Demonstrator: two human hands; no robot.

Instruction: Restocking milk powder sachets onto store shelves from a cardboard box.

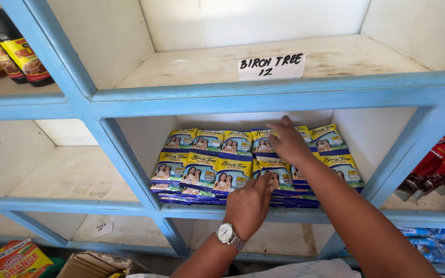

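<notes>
L hand point(248, 203), R hand point(287, 141): open, fingertips on yellow-blue sachets point(199, 172), mid shelf.

Middle compartment: sachet stacks point(217, 170) fill the floor at frame centre; headroom above them is open. Blue upright point(130, 164) bounds the left side. Upper shelf point(207, 67) at top centre offers unobstructed access.

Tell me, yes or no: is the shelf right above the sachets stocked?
No. The shelf above the sachets holds only a handwritten paper label at its front edge.
</notes>
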